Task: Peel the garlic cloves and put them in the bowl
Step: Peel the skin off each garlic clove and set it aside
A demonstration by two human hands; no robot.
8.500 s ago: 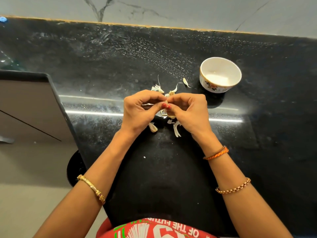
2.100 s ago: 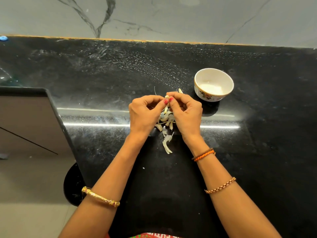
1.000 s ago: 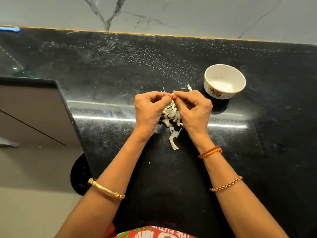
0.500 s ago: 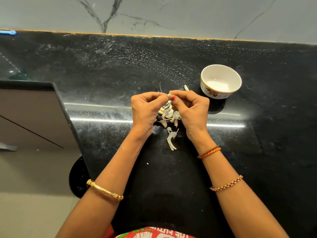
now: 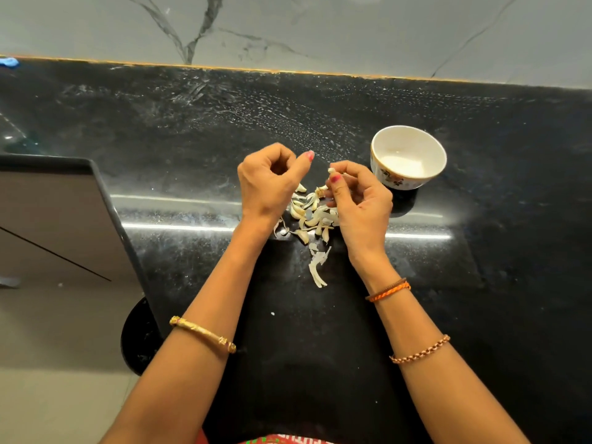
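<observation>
A garlic clove sits pinched between the right hand's thumb and fingertips, just left of the white bowl. The left hand, fingers curled and holding nothing, hovers apart from it above the heap of cloves and peels on the black desk

left wrist – gold bangle | right – orange thread band, copper chain

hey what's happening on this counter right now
A person is peeling garlic on a black countertop. The right hand pinches a small garlic clove at its fingertips, while the left hand, fingers curled, appears to hold nothing. A pile of cloves and papery skins lies between the hands. The white bowl beyond the right hand looks empty.
</observation>
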